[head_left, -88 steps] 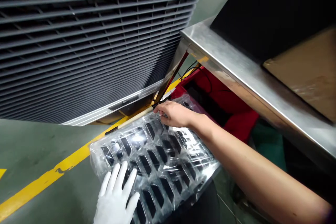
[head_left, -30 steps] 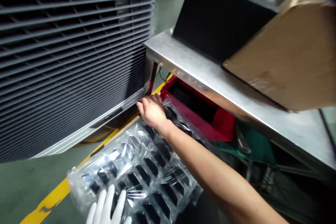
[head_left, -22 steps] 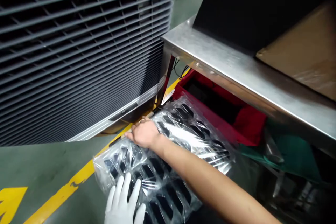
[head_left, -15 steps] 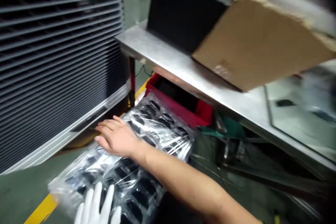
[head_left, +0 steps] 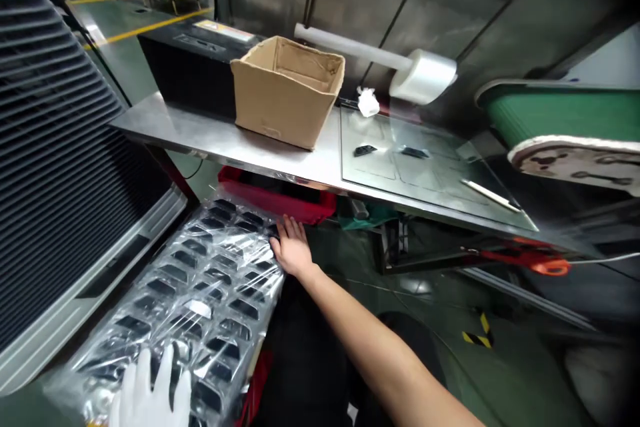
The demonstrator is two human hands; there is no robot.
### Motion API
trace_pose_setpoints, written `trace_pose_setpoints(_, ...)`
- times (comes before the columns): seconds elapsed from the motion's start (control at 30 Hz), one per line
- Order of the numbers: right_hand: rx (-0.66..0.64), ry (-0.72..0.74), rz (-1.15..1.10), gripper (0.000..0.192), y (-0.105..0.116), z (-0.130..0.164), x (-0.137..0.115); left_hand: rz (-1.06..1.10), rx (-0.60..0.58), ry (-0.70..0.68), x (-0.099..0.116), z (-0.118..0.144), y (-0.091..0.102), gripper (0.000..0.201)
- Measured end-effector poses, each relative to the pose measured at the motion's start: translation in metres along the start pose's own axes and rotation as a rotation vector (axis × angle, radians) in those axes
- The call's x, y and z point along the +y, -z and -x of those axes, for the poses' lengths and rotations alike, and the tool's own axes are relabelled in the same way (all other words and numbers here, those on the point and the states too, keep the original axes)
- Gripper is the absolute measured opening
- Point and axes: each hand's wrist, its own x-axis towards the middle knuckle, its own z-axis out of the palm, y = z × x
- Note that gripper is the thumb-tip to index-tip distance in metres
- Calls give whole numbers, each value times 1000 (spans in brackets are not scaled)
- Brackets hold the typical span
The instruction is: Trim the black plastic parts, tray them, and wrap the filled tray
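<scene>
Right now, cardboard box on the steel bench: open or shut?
Open. The cardboard box stands upright on the steel bench with its top flaps apart; the inner walls show. Contents cannot be seen from this angle.

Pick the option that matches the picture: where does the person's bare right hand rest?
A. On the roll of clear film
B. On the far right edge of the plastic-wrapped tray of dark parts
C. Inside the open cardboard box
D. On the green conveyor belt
B: the bare right hand lies on the far right edge of the plastic-wrapped tray, well below the cardboard box on the steel table.
</scene>
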Motion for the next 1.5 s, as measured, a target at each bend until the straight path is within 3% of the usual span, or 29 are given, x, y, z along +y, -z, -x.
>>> trace_pose_setpoints(0.2, 83, 56, -103, 55, 8, 40, 1, -96, -15, 31, 11, -4, 16, 62)
trace_pose_setpoints(0.33, 63, 306, -191, 57, 0, 68, -16, -179, 9, 1, 27, -32, 32, 59)
trace_pose_setpoints(0.47, 20, 527, -246, 59, -20, 80, -35, -214, 12, -70, 68, -102, 32, 57)
trace_pose_setpoints(0.63, 2, 539, -292, 61, -44, 79, -35, -216, -47, -210, 121, -230, -4, 59)
trace_pose_setpoints(0.73, -12, 526, -336, 66, -52, 78, -31, -250, -61, -178, 126, -289, -30, 62)
trace_pose_setpoints(0.8, -31, 506, -366, 69, -53, 77, -31, -280, -66, -126, 121, -309, -42, 61)
trace_pose_setpoints(0.9, -66, 473, -416, 68, -50, 74, -34, -301, -95, -93, 113, -316, -48, 57)
trace_pose_setpoints(1.03, -143, 444, -455, 65, -37, 67, -37, -277, -143, -66, 115, -317, -42, 55)
trace_pose_setpoints(1.23, -348, 452, -452, 59, 2, 55, -33, -206, -205, 40, 115, -316, -27, 59)
trace_pose_setpoints(1.37, -487, 497, -448, 58, 34, 57, -20, -190, -212, 198, 94, -284, -10, 64)
trace_pose_setpoints(1.5, -578, 492, -424, 49, 64, 88, 23, -213, -196, 413, 73, -213, 22, 65)
